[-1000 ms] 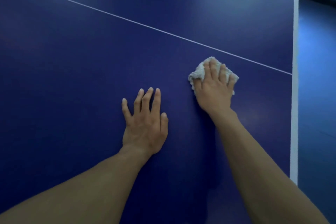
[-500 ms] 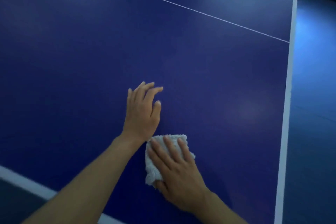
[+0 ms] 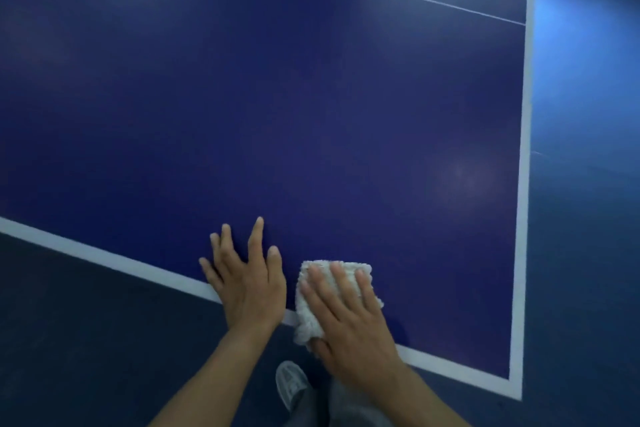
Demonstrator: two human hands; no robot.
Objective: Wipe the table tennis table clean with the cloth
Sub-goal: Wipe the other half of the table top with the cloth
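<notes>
The dark blue table tennis table fills most of the view, with white edge lines and a thin white centre line. A folded white cloth lies at the table's near edge, partly overhanging it. My right hand presses flat on the cloth with straight fingers. Beside it to the left, my left hand rests flat on the table surface, fingers spread, its heel on the white edge line.
The table's near-right corner is at lower right. Blue floor surrounds the table on the right and below. A grey shoe and trouser leg show under the near edge.
My right hand has dragged the cloth from near the centre line back to the table's near edge. My left hand has slid back with it to the edge line.
</notes>
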